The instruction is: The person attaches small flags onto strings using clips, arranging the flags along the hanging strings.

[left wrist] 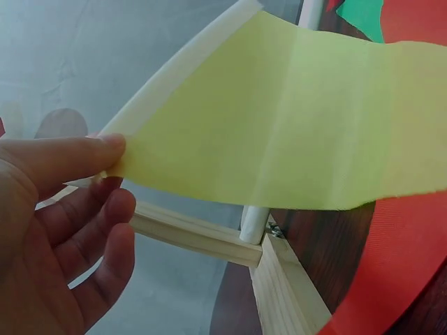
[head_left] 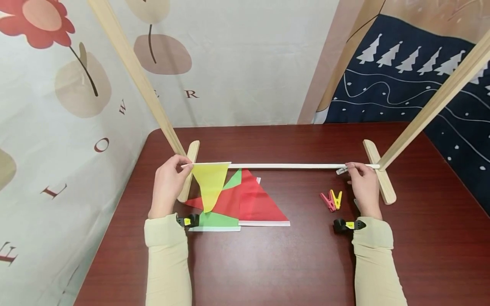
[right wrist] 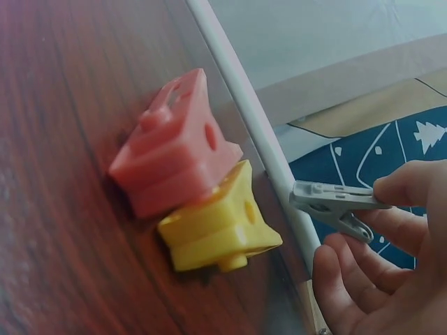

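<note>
My left hand (head_left: 168, 182) pinches one end of the white top hem of a yellow pennant (head_left: 209, 182). The pennant's tip hangs toward me, over red and green pennants (head_left: 262, 202) on the table. In the left wrist view, thumb and forefinger grip the hem's corner, and the yellow cloth (left wrist: 279, 118) overlaps the white rod. Near the rod's right end, my right hand (head_left: 365, 185) holds a grey clothespin (right wrist: 332, 199) between thumb and fingers. Its nose points left, close to the white rod (head_left: 287, 166). Red (head_left: 327, 201) and yellow clothespins (head_left: 337, 199) lie together left of that hand.
A wooden post rises on the left (head_left: 138, 80) and another on the right (head_left: 436, 102), with the rod running low between them. Each has a flat wooden foot on the brown table (head_left: 291, 263). Patterned curtains (head_left: 245, 63) stand behind the table.
</note>
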`<state>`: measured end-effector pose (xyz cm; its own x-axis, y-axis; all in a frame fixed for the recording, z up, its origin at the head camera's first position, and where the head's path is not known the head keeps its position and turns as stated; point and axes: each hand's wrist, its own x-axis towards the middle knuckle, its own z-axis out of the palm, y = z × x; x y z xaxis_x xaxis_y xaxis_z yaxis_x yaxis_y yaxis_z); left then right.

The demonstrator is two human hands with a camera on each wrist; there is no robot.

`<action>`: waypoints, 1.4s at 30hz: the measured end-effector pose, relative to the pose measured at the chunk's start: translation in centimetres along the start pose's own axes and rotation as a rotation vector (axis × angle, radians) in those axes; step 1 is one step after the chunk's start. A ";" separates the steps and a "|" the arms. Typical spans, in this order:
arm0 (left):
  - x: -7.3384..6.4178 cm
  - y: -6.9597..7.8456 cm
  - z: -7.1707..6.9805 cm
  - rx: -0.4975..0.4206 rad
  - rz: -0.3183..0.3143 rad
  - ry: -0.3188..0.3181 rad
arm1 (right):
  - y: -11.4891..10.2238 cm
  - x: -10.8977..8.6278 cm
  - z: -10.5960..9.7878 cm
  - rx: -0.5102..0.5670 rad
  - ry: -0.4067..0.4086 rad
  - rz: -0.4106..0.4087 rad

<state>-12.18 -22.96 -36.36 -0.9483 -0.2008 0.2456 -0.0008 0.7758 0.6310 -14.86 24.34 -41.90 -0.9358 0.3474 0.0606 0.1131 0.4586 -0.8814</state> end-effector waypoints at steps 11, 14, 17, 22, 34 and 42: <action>0.3 0.4 -0.2 -0.013 0.044 0.100 | -0.1 0.1 0.9 -0.008 -0.099 -0.038; 0.3 0.6 -0.3 -0.004 0.088 0.147 | -0.2 0.0 1.0 -0.017 -0.103 -0.046; 0.4 0.7 -0.3 -0.007 0.119 0.193 | -0.3 -0.1 1.2 -0.033 -0.107 -0.047; 0.5 1.1 -0.3 -0.034 0.118 0.259 | -0.4 -0.3 1.4 -0.050 -0.112 -0.036; 0.0 0.9 0.1 -0.110 0.072 0.360 | -1.5 -1.2 1.9 -0.085 -0.130 -0.090; 0.0 0.4 -0.6 -0.122 0.064 0.419 | -2.2 -1.7 3.4 -0.032 -0.134 -0.173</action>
<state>-12.04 -23.02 -35.72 -0.7346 -0.3997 0.5483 0.1148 0.7232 0.6810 -14.65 19.99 -41.69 -0.9780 0.1502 0.1445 -0.0442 0.5282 -0.8479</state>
